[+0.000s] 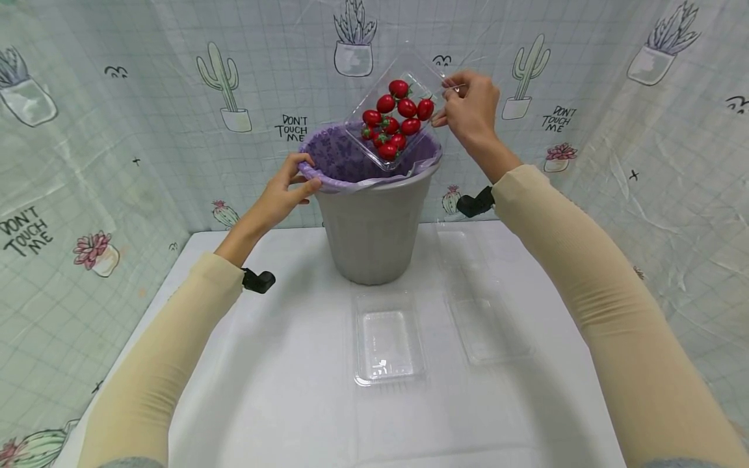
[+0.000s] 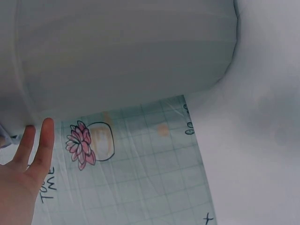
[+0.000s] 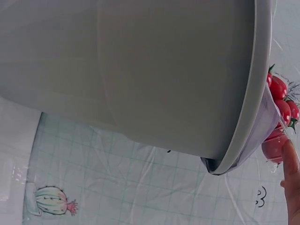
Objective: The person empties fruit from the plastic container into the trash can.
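Observation:
A grey trash bin, lined with a purple patterned bag, stands at the back of the table. On its left rim, my left hand grips the edge; in the left wrist view two fingers of it extend along the outside wall. My right hand pinches the corner of a clear plastic container tilted over the bin's mouth. Red cherry tomatoes, several with green stems, are gathered in its lower part. Beyond the bin's rim in the right wrist view, tomatoes show beside a finger.
A clear plastic container lies on the white table in front of the bin. More clear plastic containers lie to its right. Patterned sheeting hangs behind and along both sides.

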### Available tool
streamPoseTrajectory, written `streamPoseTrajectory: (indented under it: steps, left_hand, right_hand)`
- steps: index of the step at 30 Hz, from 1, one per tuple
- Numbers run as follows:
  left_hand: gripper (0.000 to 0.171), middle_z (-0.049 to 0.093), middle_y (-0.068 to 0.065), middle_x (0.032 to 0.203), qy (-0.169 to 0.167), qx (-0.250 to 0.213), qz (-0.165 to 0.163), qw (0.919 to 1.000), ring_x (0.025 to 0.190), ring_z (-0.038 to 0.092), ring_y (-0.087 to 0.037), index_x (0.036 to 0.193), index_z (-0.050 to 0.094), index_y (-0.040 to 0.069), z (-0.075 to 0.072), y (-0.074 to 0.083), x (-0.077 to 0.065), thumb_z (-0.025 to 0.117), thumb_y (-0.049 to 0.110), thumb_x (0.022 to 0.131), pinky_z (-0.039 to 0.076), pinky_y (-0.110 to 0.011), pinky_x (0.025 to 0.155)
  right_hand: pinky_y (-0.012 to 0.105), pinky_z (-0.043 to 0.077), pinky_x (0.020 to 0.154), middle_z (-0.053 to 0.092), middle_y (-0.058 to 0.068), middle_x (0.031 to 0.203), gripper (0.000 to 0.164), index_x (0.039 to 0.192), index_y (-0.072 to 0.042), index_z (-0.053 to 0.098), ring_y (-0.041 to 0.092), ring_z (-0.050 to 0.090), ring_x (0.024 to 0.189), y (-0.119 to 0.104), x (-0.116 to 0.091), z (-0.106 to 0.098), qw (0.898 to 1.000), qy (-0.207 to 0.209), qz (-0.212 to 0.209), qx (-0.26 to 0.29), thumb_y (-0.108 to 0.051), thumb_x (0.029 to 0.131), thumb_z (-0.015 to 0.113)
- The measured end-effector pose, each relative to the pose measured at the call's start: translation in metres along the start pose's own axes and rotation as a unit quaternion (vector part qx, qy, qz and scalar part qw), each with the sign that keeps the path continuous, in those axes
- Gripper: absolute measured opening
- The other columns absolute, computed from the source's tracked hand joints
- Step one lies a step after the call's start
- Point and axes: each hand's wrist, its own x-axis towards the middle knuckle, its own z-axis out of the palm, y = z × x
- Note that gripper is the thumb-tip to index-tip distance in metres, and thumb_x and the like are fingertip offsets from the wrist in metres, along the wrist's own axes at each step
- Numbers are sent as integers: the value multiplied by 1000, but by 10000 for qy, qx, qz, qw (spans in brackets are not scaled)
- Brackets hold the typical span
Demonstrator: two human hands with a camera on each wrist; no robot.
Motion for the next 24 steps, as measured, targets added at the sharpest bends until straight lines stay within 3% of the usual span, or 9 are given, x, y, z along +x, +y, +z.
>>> streamPoseTrajectory:
  steps: [9,20,24]
  left_hand:
    - [42,38,-9,163,7,-5,-47,10000,148,42,-34,138,38,26,-1,0,-1,60,37,104,47,-62,106]
    - [47,40,-9,162,-24,23,-46,10000,147,42,-33,141,35,20,0,2,-1,60,34,105,48,-60,104]
    - [47,41,-8,160,-45,-2,-47,10000,146,43,-31,142,35,20,0,3,-1,60,33,105,49,-58,103]
  right_hand:
    - [17,56,55,72,14,129,26,127,-3,69,4,66,51,0,0,0,10000,-42,-75,-32,-8,105,55]
    - [19,57,55,71,22,127,24,125,-2,69,5,66,49,0,0,0,9999,-72,-89,-1,-6,105,55]
    - [19,57,55,72,19,127,25,125,-2,69,5,66,50,0,0,0,9999,-39,-120,-43,-6,106,54]
